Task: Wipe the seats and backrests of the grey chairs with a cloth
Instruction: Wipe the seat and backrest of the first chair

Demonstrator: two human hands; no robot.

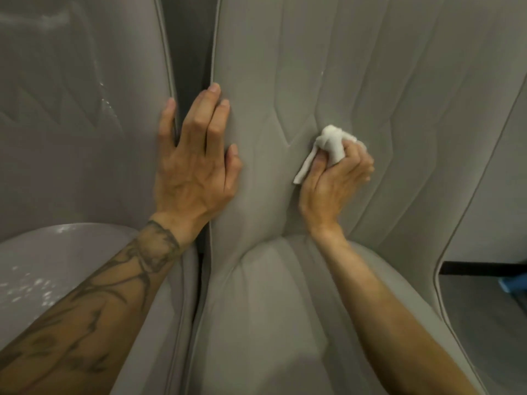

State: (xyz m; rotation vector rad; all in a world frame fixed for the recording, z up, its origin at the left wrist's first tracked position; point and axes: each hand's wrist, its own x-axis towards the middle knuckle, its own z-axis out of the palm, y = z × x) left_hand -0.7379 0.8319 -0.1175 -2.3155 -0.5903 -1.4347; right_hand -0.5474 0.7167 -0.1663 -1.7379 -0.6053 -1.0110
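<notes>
Wiping the backrest (328, 67)
Right hand (333, 178) grips the cloth (332, 145) against it; left hand (196, 163) rests flat on its edge.

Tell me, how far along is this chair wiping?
Likely done: the left chair shows shiny, wet-looking streaks. In hand: the right hand presses a bunched white cloth against the middle chair's backrest, low down, while the left hand rests flat on its edge. Left: this chair's seat looks dull, probably unwiped, and so does the chair at the right edge.
</notes>
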